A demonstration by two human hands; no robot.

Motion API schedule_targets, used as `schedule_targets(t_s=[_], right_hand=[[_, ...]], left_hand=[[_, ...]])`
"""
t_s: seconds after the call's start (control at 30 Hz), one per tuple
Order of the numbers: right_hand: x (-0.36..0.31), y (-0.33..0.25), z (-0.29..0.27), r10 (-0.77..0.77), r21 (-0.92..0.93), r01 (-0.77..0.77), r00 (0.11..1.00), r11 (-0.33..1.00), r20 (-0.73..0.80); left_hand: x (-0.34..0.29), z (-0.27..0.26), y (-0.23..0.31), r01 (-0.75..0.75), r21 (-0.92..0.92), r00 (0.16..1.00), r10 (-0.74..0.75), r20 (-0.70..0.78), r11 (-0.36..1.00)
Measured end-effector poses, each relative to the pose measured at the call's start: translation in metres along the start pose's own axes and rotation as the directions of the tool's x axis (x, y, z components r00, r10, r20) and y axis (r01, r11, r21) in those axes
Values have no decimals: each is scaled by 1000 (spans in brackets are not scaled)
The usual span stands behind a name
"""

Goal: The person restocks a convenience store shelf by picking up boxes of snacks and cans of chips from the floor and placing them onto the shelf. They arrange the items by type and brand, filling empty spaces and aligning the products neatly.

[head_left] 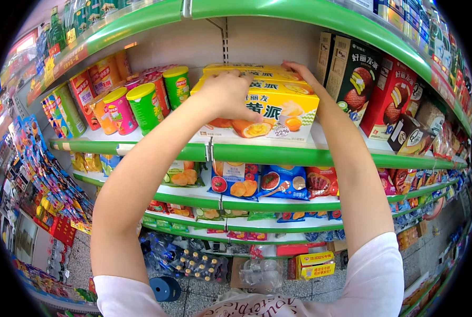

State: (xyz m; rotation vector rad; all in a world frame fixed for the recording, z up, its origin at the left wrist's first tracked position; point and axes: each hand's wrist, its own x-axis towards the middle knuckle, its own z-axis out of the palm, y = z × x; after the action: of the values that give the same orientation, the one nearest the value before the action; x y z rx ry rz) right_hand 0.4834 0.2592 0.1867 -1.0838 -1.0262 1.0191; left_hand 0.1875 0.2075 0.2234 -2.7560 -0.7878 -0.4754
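Several yellow snack boxes with pictures of filled pastries stand one behind another on the shelf in front of me. My left hand rests on the left part of the front boxes, fingers spread over the top and thumb lying across the front face. At the back right of this row, my right hand lies stretched out along the boxes' far right top edge; part of its fingers is hidden. Neither hand lifts a box off the shelf.
Chip canisters stand left of the row. Dark green and red boxes stand to the right. A green-edged shelf hangs above. Chip bags fill the shelf below, and bottle packs sit on the floor.
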Motion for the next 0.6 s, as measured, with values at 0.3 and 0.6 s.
schedule_targets(t_s=[0.3,0.6], right_hand=[[17,14,20,13,132,-26,995,991,95],[33,24,52,-14,135,4,997,991,70]], left_hand=[[-11,-4,-22,43,-7,998,-43,56,999],[-29,-6,-39,79,-41,996,-77,32,996]])
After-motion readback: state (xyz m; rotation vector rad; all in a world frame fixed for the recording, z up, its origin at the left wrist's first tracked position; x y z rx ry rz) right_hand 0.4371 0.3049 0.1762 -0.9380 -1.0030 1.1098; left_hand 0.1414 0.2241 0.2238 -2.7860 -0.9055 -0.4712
